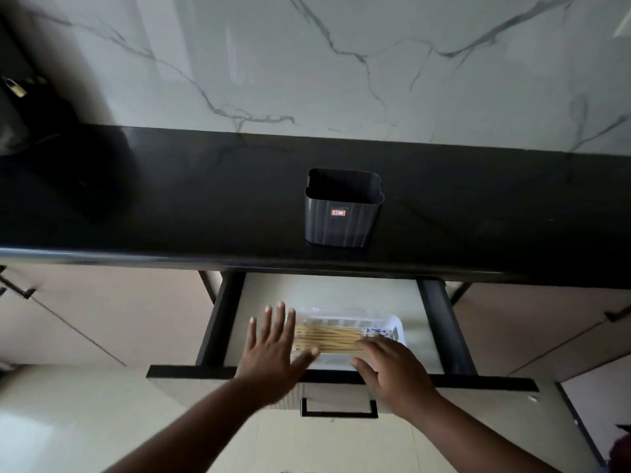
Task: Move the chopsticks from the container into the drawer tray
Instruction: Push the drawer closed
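the left hand [273, 346] is spread flat, fingers straight, over the left end of the white slotted plastic tray [392, 324] in the open drawer [341, 295]. the right hand [389, 367], fingers gently bent, rests on the pale wooden chopsticks [329, 337] lying lengthwise in that tray. the dark grey ribbed plastic container [343, 220] stands upright on the black counter [170, 199].

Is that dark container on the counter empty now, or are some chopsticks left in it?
Apparently empty: the container stands upright, nothing pokes above its rim, and the chopsticks lie in the drawer's white tray.
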A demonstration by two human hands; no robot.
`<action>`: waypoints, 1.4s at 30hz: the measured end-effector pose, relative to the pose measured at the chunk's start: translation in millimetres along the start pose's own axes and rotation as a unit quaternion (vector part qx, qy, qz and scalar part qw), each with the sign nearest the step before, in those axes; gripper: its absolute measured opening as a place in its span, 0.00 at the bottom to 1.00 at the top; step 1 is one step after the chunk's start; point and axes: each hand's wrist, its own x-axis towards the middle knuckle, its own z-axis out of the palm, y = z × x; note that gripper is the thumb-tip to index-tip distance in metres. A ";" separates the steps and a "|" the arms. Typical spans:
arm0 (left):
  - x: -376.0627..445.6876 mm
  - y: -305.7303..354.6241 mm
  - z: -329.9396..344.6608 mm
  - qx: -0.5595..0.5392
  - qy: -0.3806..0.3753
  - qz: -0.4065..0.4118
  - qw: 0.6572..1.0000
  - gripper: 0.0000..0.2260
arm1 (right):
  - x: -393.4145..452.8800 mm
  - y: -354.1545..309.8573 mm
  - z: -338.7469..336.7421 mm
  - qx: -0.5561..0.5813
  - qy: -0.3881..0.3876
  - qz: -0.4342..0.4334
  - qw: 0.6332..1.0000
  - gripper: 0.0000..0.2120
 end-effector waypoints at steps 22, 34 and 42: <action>-119.5 4.1 25.0 0.150 0.067 -0.002 0.986 0.37 | -115.4 23.2 -7.1 -0.130 -0.120 0.063 0.982 0.42; -67.3 -23.3 24.5 0.122 0.041 -0.038 0.991 0.44 | -69.2 38.9 -12.0 -0.161 -0.144 0.066 0.974 0.43; 4.6 -33.3 4.5 0.127 0.001 -0.040 0.991 0.45 | -0.2 55.6 -19.8 -0.181 -0.186 0.107 0.960 0.46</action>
